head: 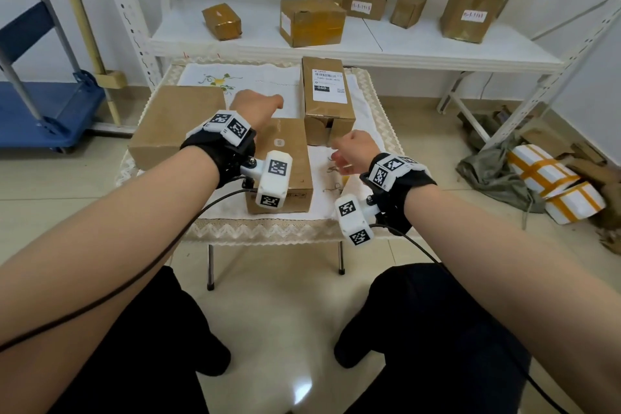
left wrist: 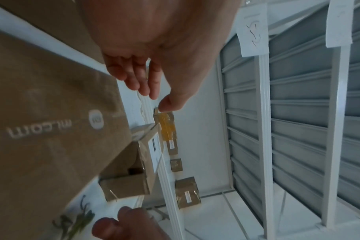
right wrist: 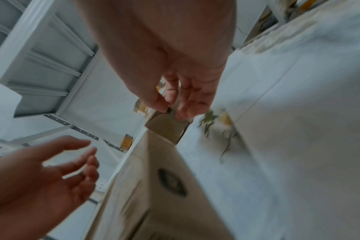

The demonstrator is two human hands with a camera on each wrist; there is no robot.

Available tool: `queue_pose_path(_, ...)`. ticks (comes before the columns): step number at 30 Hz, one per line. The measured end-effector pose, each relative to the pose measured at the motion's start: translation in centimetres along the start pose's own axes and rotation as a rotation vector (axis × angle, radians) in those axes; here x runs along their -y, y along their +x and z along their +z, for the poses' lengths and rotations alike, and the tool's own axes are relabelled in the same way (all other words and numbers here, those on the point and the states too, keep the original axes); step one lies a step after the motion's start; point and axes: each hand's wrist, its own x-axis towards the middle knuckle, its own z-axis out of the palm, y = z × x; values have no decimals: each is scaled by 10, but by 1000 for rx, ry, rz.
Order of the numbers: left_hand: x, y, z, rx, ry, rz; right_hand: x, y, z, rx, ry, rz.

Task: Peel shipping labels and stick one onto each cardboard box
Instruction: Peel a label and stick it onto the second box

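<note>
Small cloth-covered table [head: 364,96]: three cardboard boxes. Large plain box [head: 174,124], left edge: no label visible. Mid-size printed box [head: 285,158], centre toward the near edge: top bare as far as shown. Upright narrow box [head: 327,97], far right: white shipping label [head: 328,85] stuck on top. By this count one done, two left, it seems. No label sheet visible. Left hand [head: 257,107] over the centre, fingers loosely curled, holding nothing. Right hand [head: 354,149] near the right edge, relaxed, empty.
</note>
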Motion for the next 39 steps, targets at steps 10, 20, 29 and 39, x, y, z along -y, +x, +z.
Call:
queue_pose_path(10, -29, -31, 80, 467, -82, -109, -51, 32, -57, -171, -391, 190)
queue_pose_path(20, -18, -34, 111, 643, 302, -198, -57, 19, -65, -146, -196, 167)
queue_pose_path(29, -14, -36, 113, 685, 425, -182, -62, 16, -65, -158, -312, 162)
queue_pose_path(39, -5, -30, 117, 674, 319, -169, -65, 17, -59, -48, -170, 139)
